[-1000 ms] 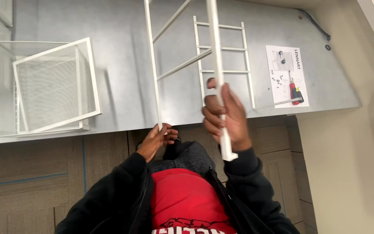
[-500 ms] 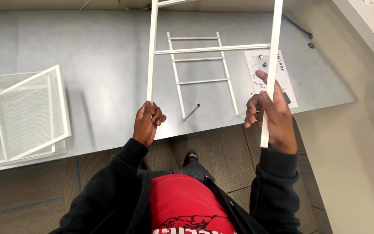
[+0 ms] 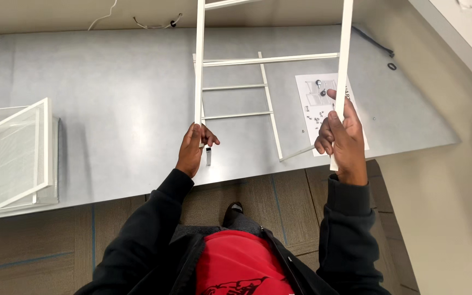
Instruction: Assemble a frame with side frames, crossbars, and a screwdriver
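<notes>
Gripping a white metal frame (image 3: pixel 271 57) by its two long rails, the person held it up over the grey surface (image 3: pixel 110 98), both arms reaching forward in black sleeves. The left hand (image 3: pixel 195 148) was closed around the lower end of the left rail, fingers curled, thumb side toward 3 o'clock; that rail rose from the hand straight toward 12 o'clock and out of view. The right hand (image 3: pixel 342 136) was wrapped around the right rail near its lower end, knuckles facing the camera, with a short stub of rail showing below it at 6 o'clock. A crossbar joined the two rails well above both hands.

Under the held frame, a second ladder-like frame (image 3: pixel 241 101) lay flat on the surface between the hands. A small white piece (image 3: pixel 208 156) stood just beside the left hand at 5 o'clock. An instruction sheet (image 3: pixel 318 106) with small fasteners on it lay partly behind the right hand. At 9 o'clock, well apart from the left hand, white mesh baskets (image 3: pixel 15 155) sat near the surface's edge. A black cable (image 3: pixel 375 46) ran at 1 o'clock.
</notes>
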